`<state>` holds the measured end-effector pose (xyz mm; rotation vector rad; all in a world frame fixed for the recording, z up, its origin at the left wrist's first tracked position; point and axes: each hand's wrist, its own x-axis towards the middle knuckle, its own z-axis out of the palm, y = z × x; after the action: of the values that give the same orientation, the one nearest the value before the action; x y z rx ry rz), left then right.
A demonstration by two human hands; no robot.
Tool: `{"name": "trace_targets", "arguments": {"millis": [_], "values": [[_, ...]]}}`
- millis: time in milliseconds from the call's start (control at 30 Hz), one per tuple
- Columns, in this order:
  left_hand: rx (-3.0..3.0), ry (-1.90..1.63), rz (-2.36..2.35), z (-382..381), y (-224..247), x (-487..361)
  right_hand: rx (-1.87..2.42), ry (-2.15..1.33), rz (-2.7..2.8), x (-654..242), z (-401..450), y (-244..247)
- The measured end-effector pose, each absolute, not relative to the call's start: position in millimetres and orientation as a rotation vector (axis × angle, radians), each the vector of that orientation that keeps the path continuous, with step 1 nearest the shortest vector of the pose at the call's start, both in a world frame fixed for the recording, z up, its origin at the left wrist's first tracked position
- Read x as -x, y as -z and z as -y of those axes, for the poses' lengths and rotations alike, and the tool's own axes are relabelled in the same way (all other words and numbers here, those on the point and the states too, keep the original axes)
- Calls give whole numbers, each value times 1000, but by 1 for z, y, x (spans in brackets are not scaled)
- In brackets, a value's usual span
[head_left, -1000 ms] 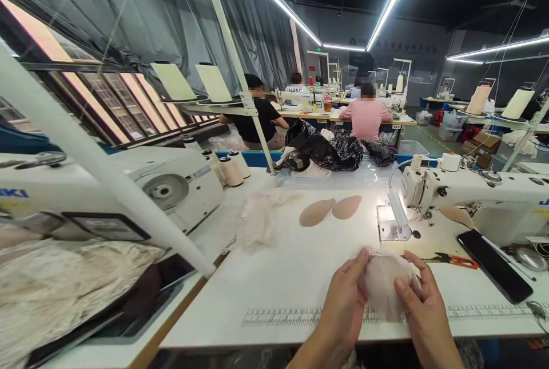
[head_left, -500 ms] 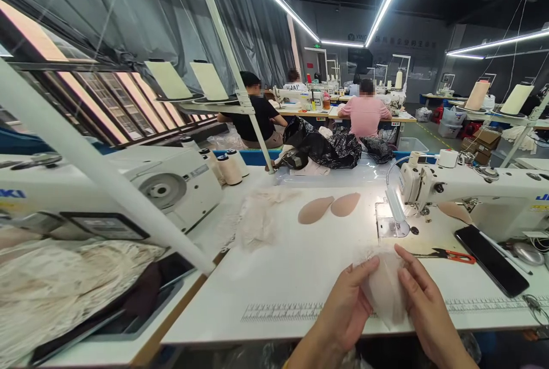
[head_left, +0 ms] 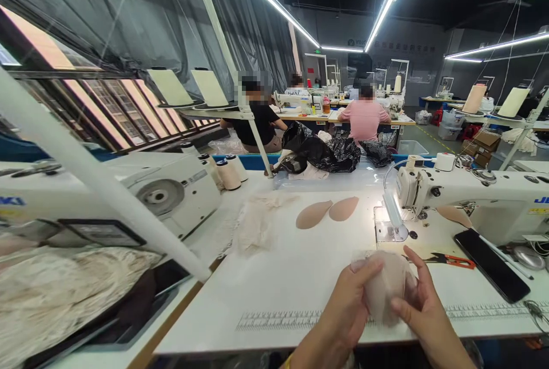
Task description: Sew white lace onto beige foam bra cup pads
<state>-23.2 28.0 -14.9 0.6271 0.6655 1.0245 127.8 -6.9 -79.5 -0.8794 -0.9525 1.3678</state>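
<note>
Pale fabric (head_left: 387,286) between 2 curled hands (head_left: 349,300)

Held piece (head_left: 386,289): thin, sheer cloth; weave blurred, possibly mesh. Teardrop pads (head_left: 314,215): matt, smooth. Tabletop (head_left: 278,286): smooth, slight sheen. Needle plate (head_left: 385,234): polished metal. Phone (head_left: 491,265): glossy, glass-like face. Black bags (head_left: 343,153): crinkled, shiny plastic. Snips (head_left: 461,262): orange plastic-looking handles.
</note>
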Motion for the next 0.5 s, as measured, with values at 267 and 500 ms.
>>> {"name": "trace_targets", "arguments": {"millis": [267, 500], "values": [[-1803, -414, -294, -59, -26, 65, 1034, -630, 1923, -186, -23, 65], [-2695, -38, -261, -129, -20, 43, 790, 341, 2547, -206, -114, 52]]}}
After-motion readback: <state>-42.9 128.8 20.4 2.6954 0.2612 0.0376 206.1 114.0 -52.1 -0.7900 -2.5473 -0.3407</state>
